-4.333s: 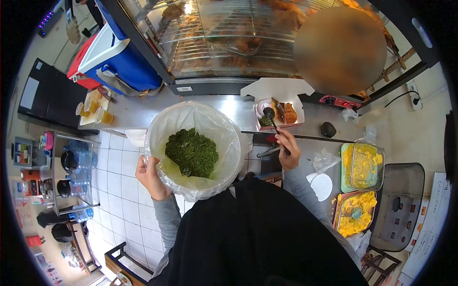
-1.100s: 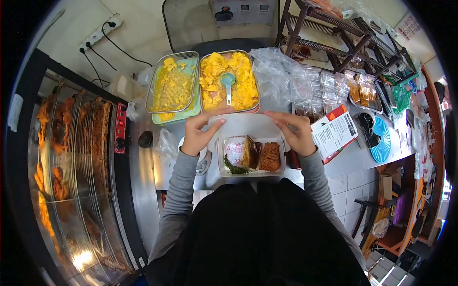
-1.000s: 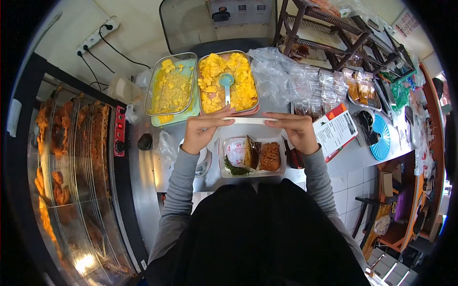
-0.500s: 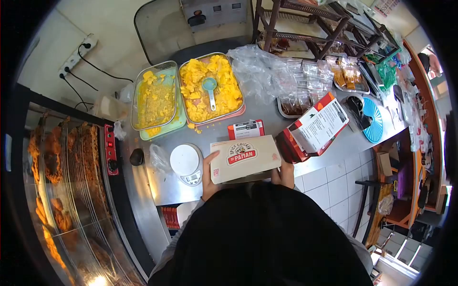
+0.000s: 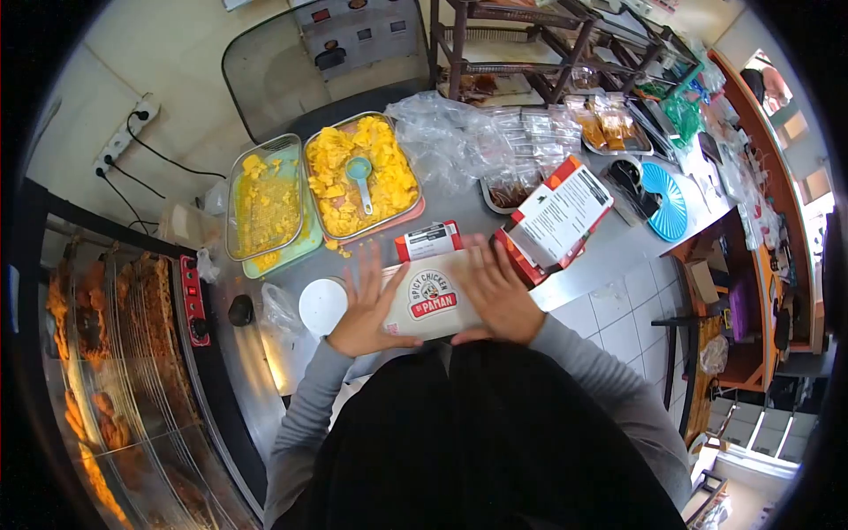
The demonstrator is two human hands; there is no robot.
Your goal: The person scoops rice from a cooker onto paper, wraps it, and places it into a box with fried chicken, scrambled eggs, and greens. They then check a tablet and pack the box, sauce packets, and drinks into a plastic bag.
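A white printed box (image 5: 433, 299) lies at the table's near edge, in front of my body. My left hand (image 5: 369, 307) is spread over its left end, with the fingers apart. Over the right end my right hand (image 5: 502, 296) lies likewise, fingers spread and thumb along the near edge. Just beyond the box is a small red and white pack (image 5: 429, 240). To the right stand red boxes with a white printed label (image 5: 565, 216). A round white scale (image 5: 323, 306) sits left of my left hand, partly hidden by it.
Beyond are a tray of yellow pieces (image 5: 389, 152) with a scoop (image 5: 359, 173), a wire basket (image 5: 265, 199), plastic bags (image 5: 450, 141) and sachets (image 5: 539, 132). A blue fan-shaped item (image 5: 664, 201) lies right. A glass cabinet of fried food (image 5: 115, 353) stands left.
My hands have moved from gripping the box's ends to lying spread over its top. The box sits slightly lower in view. The whole view has shifted somewhat.
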